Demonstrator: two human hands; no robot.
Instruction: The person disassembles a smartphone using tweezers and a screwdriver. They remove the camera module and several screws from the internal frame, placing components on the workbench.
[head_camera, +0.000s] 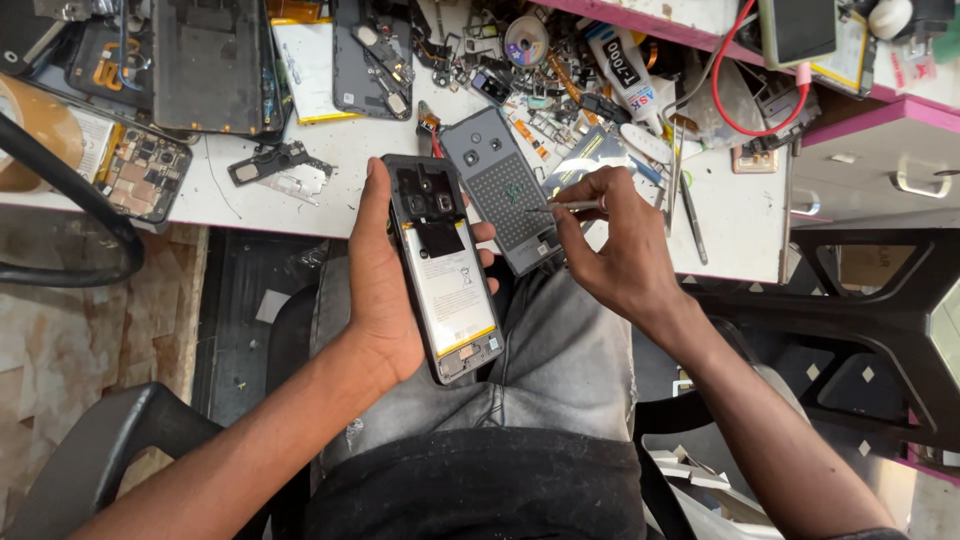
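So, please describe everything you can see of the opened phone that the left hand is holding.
The opened phone is a dark slab with its back cover off. A large white battery with a yellow lower edge fills the middle; above it sit a black patch and the camera openings, below it a small board. It tilts slightly, top end toward the table, over the person's lap. The left hand grips its left edge, with fingertips wrapping the right edge. The right hand, holding a thin metal tool, is apart from it.
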